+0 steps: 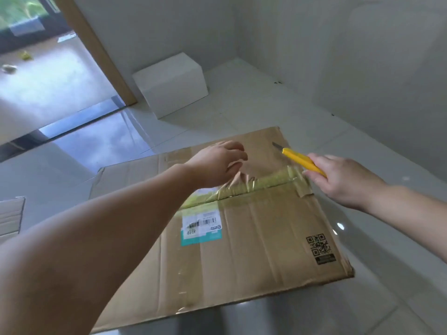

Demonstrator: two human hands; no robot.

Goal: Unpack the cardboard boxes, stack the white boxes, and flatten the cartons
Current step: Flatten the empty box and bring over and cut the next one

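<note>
Cardboard box [254,238]: brown, lying on the pale tiled floor [278,110], top face up, left part covered by the left forearm.
Seam tape [254,186]: clear, wrinkled and glossy along the middle seam, partly lifted near the left hand.
Left hand [217,163]: over the far flap, fingers loosely curled and slightly apart; contact with the tape hard to judge, fingertips blurred.
Right hand [343,180]: fingers wrapped around the yellow utility knife [302,160], blade out, tip above the far flap near the box's right edge.
White box [171,84]: closed, on the floor beyond the carton, near the wall and wooden door frame [96,49].
Shipping label [202,227]: white with teal band and barcode; print too small to read.
QR code [319,246]: black, near the right corner, with an unreadable black strip below.
Left edge: another cardboard piece [11,215], cut off by the frame.
</note>
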